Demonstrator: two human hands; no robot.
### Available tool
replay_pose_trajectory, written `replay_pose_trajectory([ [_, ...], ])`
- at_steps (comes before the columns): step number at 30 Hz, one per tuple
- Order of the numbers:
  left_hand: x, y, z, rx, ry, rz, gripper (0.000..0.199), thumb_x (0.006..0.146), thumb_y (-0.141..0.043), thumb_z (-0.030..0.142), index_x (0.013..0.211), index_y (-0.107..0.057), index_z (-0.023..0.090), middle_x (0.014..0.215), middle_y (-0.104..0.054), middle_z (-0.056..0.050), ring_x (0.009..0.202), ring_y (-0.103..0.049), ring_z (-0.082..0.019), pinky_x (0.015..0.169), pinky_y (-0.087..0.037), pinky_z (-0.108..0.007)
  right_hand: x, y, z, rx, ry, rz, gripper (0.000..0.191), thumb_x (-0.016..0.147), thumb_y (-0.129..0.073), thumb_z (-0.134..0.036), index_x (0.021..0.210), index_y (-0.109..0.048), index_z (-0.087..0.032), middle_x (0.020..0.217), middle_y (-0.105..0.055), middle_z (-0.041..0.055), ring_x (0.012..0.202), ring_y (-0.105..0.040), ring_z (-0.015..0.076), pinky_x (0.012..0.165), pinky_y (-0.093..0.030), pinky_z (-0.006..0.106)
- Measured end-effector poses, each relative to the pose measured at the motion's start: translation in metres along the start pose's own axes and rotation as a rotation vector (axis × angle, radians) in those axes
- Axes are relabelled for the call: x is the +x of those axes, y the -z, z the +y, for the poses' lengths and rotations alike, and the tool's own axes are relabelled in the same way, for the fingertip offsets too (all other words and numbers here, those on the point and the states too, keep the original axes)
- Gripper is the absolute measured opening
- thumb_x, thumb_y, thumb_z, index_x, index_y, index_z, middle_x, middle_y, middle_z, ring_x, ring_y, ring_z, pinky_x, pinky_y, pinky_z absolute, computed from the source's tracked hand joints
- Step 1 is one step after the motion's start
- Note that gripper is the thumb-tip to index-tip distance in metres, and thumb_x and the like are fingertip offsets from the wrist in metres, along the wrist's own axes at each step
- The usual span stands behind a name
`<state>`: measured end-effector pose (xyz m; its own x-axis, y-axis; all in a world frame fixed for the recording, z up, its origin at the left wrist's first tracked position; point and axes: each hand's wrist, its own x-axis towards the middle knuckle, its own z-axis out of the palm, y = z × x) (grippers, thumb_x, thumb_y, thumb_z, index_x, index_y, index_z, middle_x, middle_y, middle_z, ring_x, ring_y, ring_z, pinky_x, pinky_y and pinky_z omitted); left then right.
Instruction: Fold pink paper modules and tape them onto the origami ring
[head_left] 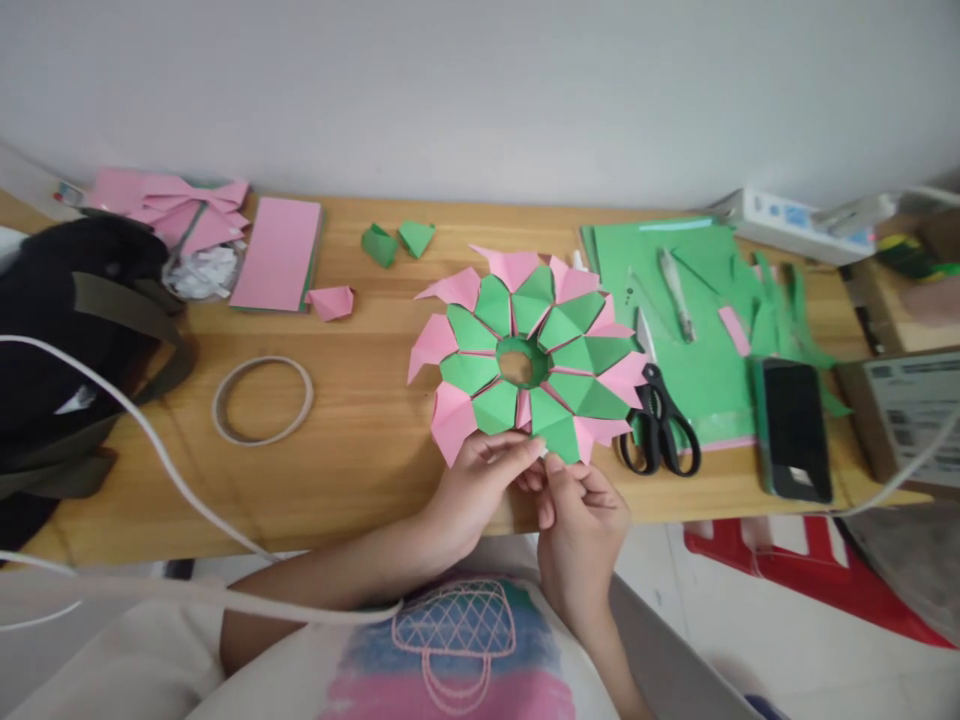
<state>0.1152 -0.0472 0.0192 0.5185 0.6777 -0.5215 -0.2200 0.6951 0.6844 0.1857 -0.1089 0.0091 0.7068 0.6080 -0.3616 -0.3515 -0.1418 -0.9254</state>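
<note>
A ring-shaped paper flower (491, 305), folded from green and pink paper with a round hole at its centre, lies in front of me. At its near edge, my left hand (484, 480) is closed, thumb and fingers pinching by a green petal (551, 420). Close beside it, my right hand (585, 515) is also closed, its thumb tip against the same petal's lower edge. A tiny white bit (543, 452) shows between the two thumb tips; which hand grips it I cannot tell. The fingers under the paper are partly hidden.
Black scissors (660, 430) and a phone (793, 430) lie right, by green paper sheets (697, 385) with a cutter (676, 295). On the left are a tape roll (217, 408), pink paper (277, 255), folded pieces (416, 237) and a black bag (45, 290). A white cable (157, 455) crosses the left side.
</note>
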Motion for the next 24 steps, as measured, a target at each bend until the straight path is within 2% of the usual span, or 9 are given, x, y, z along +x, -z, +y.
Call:
replay_pose_trajectory([
  [8, -0.008, 0.01, -0.002, -0.053, -0.028, 0.005, 0.03, 0.07, -0.073, 0.039, 0.059, -0.063, 0.013, 0.057, -0.059, 0.0, 0.058, -0.053, -0.01, 0.061, -0.042, -0.024, 0.001, 0.001, 0.003, -0.108, 0.057, -0.085, 0.039, 0.073, -0.072, -0.039, 0.051, -0.047, -0.019, 0.037, -0.046, -0.0078, 0.035, -0.038, 0.0053, 0.041, -0.03, 0.02],
  [14, -0.005, 0.012, -0.001, -0.08, -0.028, 0.03, 0.026, 0.067, -0.076, 0.035, 0.061, -0.062, 0.013, 0.057, -0.059, 0.001, 0.053, -0.052, -0.007, 0.056, -0.04, -0.021, -0.006, 0.0, 0.006, -0.163, 0.107, -0.059, 0.04, 0.077, -0.066, -0.048, 0.056, -0.052, -0.018, 0.041, -0.05, -0.0059, 0.038, -0.041, 0.0061, 0.042, -0.031, 0.019],
  [19, -0.005, 0.011, -0.003, -0.088, 0.008, -0.024, 0.036, 0.064, -0.076, 0.045, 0.057, -0.059, 0.014, 0.048, -0.054, 0.001, 0.045, -0.05, -0.009, 0.049, -0.038, -0.023, -0.008, -0.005, 0.011, -0.202, 0.141, -0.029, 0.039, 0.075, -0.067, -0.05, 0.062, -0.048, -0.019, 0.042, -0.047, -0.0081, 0.037, -0.039, 0.0061, 0.038, -0.029, 0.018],
  [24, -0.001, 0.012, -0.008, -0.119, -0.038, -0.005, 0.037, 0.06, -0.077, 0.045, 0.057, -0.058, 0.014, 0.046, -0.049, 0.004, 0.044, -0.045, -0.007, 0.047, -0.033, -0.022, -0.006, -0.008, 0.015, -0.236, 0.25, -0.042, 0.043, 0.08, -0.063, -0.048, 0.054, -0.044, -0.019, 0.041, -0.043, -0.0079, 0.039, -0.038, 0.0056, 0.039, -0.031, 0.018],
])
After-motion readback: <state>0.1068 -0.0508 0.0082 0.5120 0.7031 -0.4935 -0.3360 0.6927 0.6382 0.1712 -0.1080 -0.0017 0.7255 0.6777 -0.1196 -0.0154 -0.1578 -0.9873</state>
